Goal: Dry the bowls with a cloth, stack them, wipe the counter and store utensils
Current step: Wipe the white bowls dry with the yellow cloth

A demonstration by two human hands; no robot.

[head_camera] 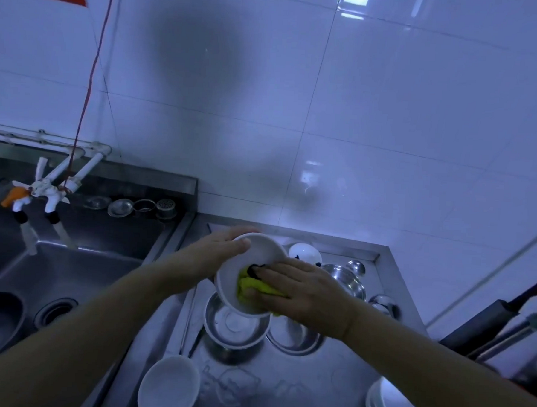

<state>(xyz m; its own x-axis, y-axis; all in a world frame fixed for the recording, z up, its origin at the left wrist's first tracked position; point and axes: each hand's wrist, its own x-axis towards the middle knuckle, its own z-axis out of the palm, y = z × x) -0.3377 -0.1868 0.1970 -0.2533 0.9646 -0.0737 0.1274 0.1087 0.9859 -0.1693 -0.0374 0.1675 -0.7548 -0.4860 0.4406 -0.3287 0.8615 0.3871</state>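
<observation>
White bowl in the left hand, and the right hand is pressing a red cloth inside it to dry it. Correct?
Not quite: the cloth is yellow-green, not red. The head view shows the left hand holding the white bowl while the right hand presses the cloth inside.

L hand point(224, 250) holds a white bowl point(251, 274) tilted over the counter point(329, 377). R hand point(303, 290) pushes a yellow cloth point(250, 285) inside it. 2 metal bowls point(234, 326) sit below.

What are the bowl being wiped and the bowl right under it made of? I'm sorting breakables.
The held white bowl looks like glazed ceramic, possibly melamine: opaque, smooth, softly glossy. The bowl below looks like stainless steel: grey with mirror-like reflections.
</observation>
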